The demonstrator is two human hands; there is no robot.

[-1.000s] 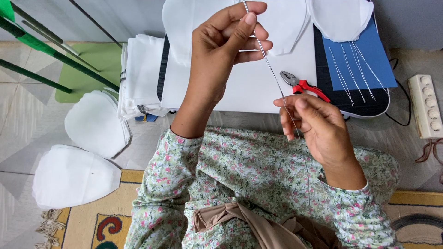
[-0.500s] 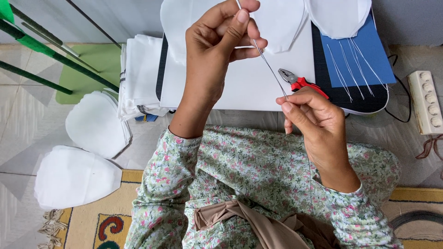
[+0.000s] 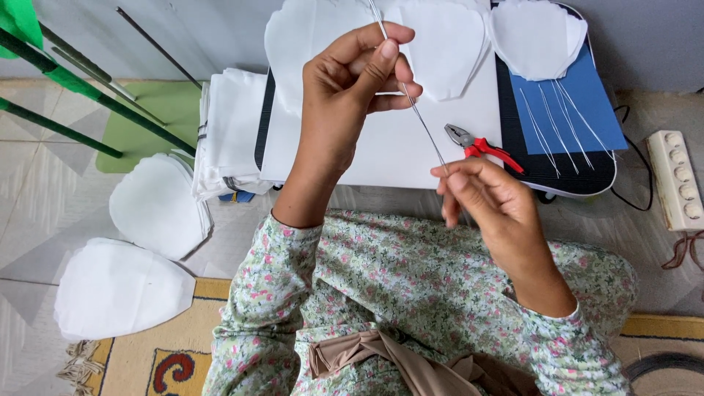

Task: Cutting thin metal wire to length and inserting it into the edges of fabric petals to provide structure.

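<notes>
A low tray table [image 3: 381, 147] in front of the seated person keeps supplies within reach: white petal-shaped sheets [image 3: 447, 44], spare wires [image 3: 557, 121] on a blue sheet [image 3: 601, 110], red-handled pliers [image 3: 480, 145]. Above it, a thin wire [image 3: 422, 125] runs taut and slanted between both hands. Left hand [image 3: 356, 81] pinches its upper part, right hand [image 3: 480, 198] pinches the lower end, both closed on it.

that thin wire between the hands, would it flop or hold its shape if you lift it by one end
The wire runs straight between the left hand and right hand, so it probably holds its shape, perhaps springing a little. It looks very thin, so likely light and easily bent. Being smooth metal, it may slip through the fingers.
</notes>
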